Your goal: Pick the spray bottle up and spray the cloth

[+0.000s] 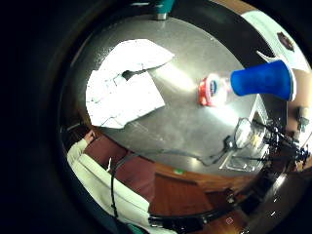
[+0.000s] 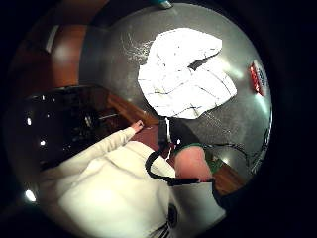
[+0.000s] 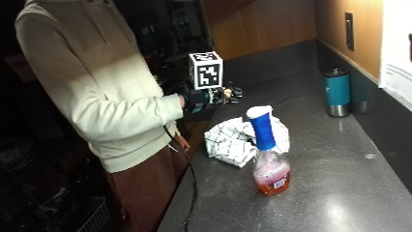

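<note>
Nearest the outside cam is the spray bottle [image 3: 270,154], upright on the dark worktop [image 3: 334,203] w/ pinkish-orange liquid in the base, blue neck and a white top; it sits toward the front edge, mid-counter. Just behind it, touching or nearly so from this angle, lies the cloth [image 3: 235,140], white w/ dark grid lines, crumpled, close to the front edge beside the person. I read my right hand [image 3: 209,99] as raised above the front edge, over the cloth's near side, well apart from the bottle and holding nothing; can't tell from the outside view how far the fingers are spread, so I won't call the grip. Little-finger palm view shows bottle [image 1: 243,83] and cloth [image 1: 124,85] both below on the counter, apart from the palm. A teal tumbler [image 3: 337,93] stands back by the rear wall, not in play. Step in hand, imo: the approach, pick not yet begun. Next move calls for dropping the hand toward the blue neck, wrapping round it w/ a finger on the trigger, lifting, then aiming the nozzle at the cloth.
</note>
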